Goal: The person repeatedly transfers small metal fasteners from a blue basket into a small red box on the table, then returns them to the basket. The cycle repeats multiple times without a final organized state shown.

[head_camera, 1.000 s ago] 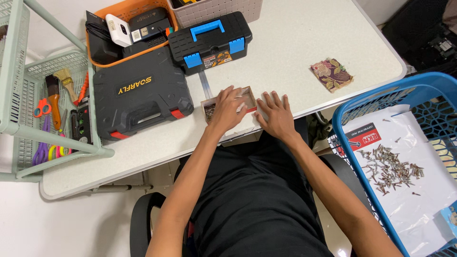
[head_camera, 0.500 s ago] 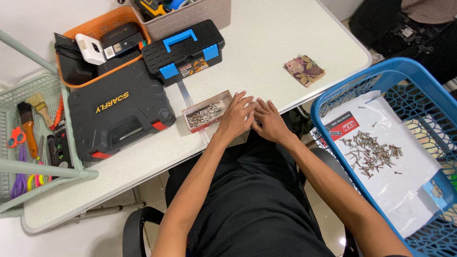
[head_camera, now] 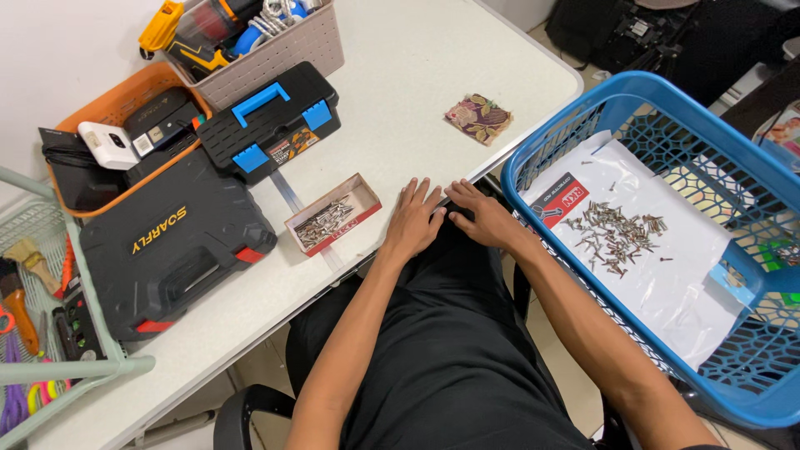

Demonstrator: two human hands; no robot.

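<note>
Both hands are laid flat at the table [head_camera: 417, 75] edge, mid-frame: left hand [head_camera: 414, 222] and right hand [head_camera: 482, 215], fingers spread, nothing gripped. The open screw box [head_camera: 332, 214] is seen just left of them.

A white worktop [head_camera: 417, 75] runs at a slant across the view, evenly lit, with no hard shadows. Behind its upper left corner stands a plain pale wall [head_camera: 58, 58]. Below the worktop's near edge shows a light tiled floor [head_camera: 567, 350]. A black swivel chair [head_camera: 237, 417] stands at the bottom, and a pale green wire rack [head_camera: 100, 367] stands at the left edge.
</note>
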